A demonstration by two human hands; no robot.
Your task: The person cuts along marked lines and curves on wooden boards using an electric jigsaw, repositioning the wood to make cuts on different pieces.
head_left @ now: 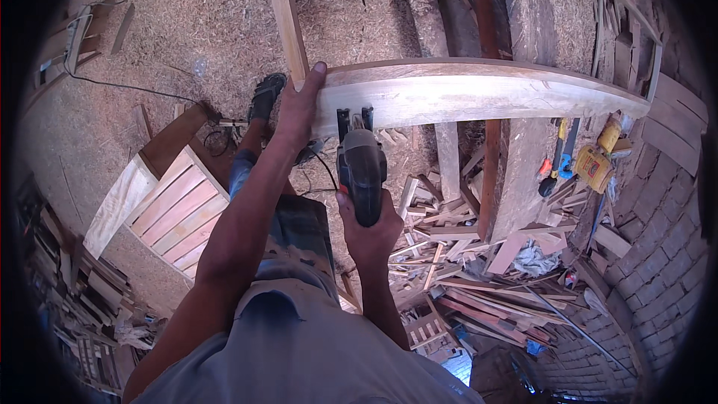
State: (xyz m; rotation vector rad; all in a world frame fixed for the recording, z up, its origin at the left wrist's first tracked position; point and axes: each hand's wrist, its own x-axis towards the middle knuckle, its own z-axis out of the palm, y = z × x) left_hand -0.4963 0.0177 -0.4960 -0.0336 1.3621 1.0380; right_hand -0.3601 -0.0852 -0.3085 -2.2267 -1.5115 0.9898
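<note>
Fingers of the right hand (372, 236) are curled closed around the rear of a black power tool (364, 172), whose forked front end sits at the near edge of a long, pale curved board (464, 97), close to the board's left end. At that same end, the left hand (299, 114) grips the wood, its thumb against the face; its other fingers are mostly hidden, so how tightly they close cannot be told. The board lies crosswise ahead of the person, tapering toward its right end.

Beyond the board's left end, a narrow wooden bar (283, 11) runs away across the shavings-covered ground (187, 22). Left of that end is a dark shoe (267, 95); farther left and nearer the person is a slatted wooden panel (179, 209). A reddish-brown beam (489, 172) passes beneath the board's middle. On the near side of its right part are a handsaw (567, 153) and a yellow container (593, 167). Wood offcuts (441, 213) are heaped nearer the person than the board, and a brick wall (658, 262) stands past them to the right.
</note>
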